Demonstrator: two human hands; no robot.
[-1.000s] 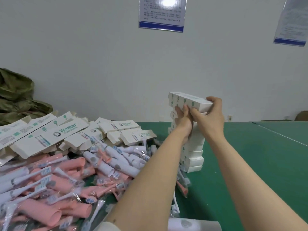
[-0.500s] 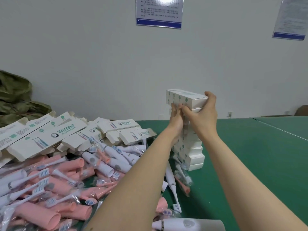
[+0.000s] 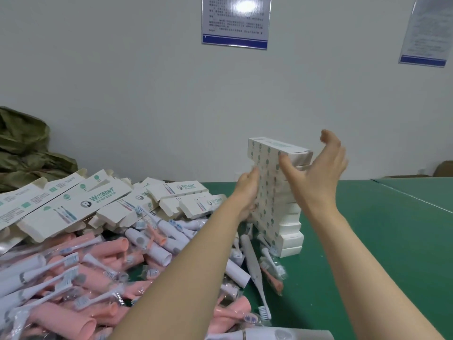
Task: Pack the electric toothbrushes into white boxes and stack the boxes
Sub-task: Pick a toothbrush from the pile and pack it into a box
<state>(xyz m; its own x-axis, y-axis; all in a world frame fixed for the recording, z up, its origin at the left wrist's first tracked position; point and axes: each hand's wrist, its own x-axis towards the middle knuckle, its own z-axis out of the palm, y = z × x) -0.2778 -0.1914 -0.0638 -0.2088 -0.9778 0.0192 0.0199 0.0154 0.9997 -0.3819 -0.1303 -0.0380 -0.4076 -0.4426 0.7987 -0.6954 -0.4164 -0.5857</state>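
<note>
**Head-camera view.** At far left a crumpled olive cloth (image 3: 22, 148) lay against the white wall (image 3: 122, 82). Beside it, unfilled white boxes (image 3: 73, 207) with open end flaps were heaped at the back of the green table (image 3: 380, 241). In front of them lay a loose pile of pink and white electric toothbrushes (image 3: 73, 278), many in clear wrappers. Right of the pile the stack of boxes (image 3: 282, 217) stood on the table, its top box (image 3: 279, 149) jutting slightly past those beneath. A single white toothbrush (image 3: 253, 266) lay at the foot of the stack. The left hand (image 3: 247, 192) lay flat against the stack's near face, fingers straight and close together, gripping nothing. The right hand (image 3: 318, 173) was held beside the upper boxes with fingers spread wide and thumb raised, holding nothing. Whether its forefinger touched the stack could not be told. On the wall above hung a blue-edged notice (image 3: 236, 20), and a second notice (image 3: 426, 30) hung at far right; the text of both was unreadable.
</note>
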